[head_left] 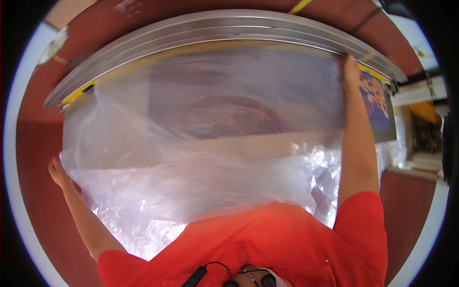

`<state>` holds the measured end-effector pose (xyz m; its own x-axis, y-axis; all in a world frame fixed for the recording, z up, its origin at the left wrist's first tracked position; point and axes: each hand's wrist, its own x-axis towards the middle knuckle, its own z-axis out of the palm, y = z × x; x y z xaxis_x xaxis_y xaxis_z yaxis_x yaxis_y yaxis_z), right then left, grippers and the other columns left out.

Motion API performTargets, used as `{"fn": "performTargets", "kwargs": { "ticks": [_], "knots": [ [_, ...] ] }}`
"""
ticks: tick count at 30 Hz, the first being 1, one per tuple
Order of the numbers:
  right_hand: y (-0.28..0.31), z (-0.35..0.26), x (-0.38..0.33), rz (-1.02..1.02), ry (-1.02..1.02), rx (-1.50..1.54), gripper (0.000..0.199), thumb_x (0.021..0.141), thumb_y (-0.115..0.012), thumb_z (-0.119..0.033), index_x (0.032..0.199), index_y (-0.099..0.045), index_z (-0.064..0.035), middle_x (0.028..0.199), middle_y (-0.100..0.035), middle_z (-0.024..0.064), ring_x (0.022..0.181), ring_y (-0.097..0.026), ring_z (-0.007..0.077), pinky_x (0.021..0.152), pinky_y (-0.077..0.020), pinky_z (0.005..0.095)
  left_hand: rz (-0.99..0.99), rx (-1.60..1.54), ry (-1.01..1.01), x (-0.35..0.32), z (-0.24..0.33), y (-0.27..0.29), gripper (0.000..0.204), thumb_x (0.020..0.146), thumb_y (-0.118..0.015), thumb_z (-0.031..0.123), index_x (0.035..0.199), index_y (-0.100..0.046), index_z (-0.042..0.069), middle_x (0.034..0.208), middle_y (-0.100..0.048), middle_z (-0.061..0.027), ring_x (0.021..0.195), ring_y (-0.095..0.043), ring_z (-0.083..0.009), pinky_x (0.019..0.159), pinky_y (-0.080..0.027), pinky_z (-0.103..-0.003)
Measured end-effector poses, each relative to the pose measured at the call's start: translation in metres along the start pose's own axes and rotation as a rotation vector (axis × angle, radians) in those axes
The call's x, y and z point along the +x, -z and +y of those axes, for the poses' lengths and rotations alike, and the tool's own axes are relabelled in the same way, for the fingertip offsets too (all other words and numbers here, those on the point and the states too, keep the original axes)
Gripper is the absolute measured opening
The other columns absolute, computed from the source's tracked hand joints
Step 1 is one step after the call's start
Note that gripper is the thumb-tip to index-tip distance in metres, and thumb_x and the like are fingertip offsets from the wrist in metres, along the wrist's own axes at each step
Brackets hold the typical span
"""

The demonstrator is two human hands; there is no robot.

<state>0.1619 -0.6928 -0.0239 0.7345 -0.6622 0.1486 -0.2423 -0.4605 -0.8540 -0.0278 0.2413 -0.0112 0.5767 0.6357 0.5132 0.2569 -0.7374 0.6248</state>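
Note:
A large clear plastic sheet (201,143) is spread wide in front of me, crinkled and shiny toward its lower part. My left hand (58,171) grips its left edge low on the left. My right hand (350,71) is stretched far out and holds the sheet's upper right corner, close to a long curved metal rail (224,26). Through the plastic I make out a flat board with a dark picture (224,105), blurred by the film. My red shirt fills the bottom of the view.
The metal rail (143,43) runs across the top, with yellow strips at its ends. A dark blue printed panel (380,107) shows at the right past my arm. Red floor (38,191) lies on both sides. Shelving and clutter stand at the far right.

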Motion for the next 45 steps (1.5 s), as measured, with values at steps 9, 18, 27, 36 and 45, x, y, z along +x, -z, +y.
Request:
{"fn": "performTargets", "kwargs": {
  "ticks": [9, 18, 27, 36, 45],
  "knots": [
    [0.019, -0.079, -0.055, -0.458, 0.057, 0.266, 0.025, 0.074, -0.058, -0.027, 0.078, -0.054, -0.0023, 0.070, -0.053, 0.0037, 0.060, -0.050, 0.0091, 0.055, -0.0409, 0.0200, -0.820, -0.154, 1.429, -0.361, -0.102, 0.097, 0.018, 0.076, -0.051, 0.023, 0.093, -0.050, 0.018, 0.088, -0.048, 0.0016, 0.083, -0.042, -0.0128, 0.069, -0.037, -0.044],
    [0.125, -0.099, -0.129, -0.109, 0.171, 0.316, 0.034, 0.081, -0.046, -0.036, 0.085, -0.053, -0.0033, 0.078, -0.054, 0.0039, 0.070, -0.051, 0.0103, 0.064, -0.0390, 0.0206, -1.000, -0.681, 1.160, -0.374, 0.053, -0.036, 0.015, 0.077, -0.050, 0.023, 0.090, -0.051, 0.016, 0.083, -0.049, 0.0007, 0.078, -0.044, -0.0135, 0.065, -0.038, -0.041],
    [0.224, 0.276, -0.302, -0.113, -0.436, -0.037, 0.030, 0.080, -0.039, -0.037, 0.074, -0.052, -0.0107, 0.064, -0.050, 0.0003, 0.059, -0.048, 0.0103, 0.047, -0.0391, 0.0255, -0.938, -0.513, 0.906, -0.335, 0.047, -0.043, 0.014, 0.077, -0.049, 0.024, 0.087, -0.052, 0.014, 0.078, -0.050, -0.0002, 0.073, -0.046, -0.0142, 0.060, -0.039, -0.039],
    [0.218, 0.349, -0.313, 0.065, -0.623, -0.471, 0.028, 0.073, -0.050, -0.029, 0.084, -0.053, -0.0037, 0.071, -0.058, 0.0085, 0.067, -0.055, 0.0219, 0.059, -0.0426, 0.0338, -0.834, -0.076, 0.727, -0.282, 0.018, 0.014, 0.014, 0.078, -0.048, 0.024, 0.083, -0.053, 0.011, 0.073, -0.052, -0.0011, 0.068, -0.048, -0.0149, 0.056, -0.040, -0.036],
    [0.217, 0.332, -0.229, -0.375, -0.388, -1.012, 0.070, 0.073, -0.044, -0.050, 0.125, -0.024, -0.0083, 0.130, -0.023, 0.0113, 0.120, -0.017, 0.0311, 0.094, -0.0245, 0.0434, -0.713, 0.331, 0.634, -0.249, -0.020, 0.078, 0.017, 0.079, -0.047, 0.024, 0.080, -0.054, 0.009, 0.068, -0.053, -0.0020, 0.062, -0.050, -0.0156, 0.051, -0.041, -0.033]
  ]
}}
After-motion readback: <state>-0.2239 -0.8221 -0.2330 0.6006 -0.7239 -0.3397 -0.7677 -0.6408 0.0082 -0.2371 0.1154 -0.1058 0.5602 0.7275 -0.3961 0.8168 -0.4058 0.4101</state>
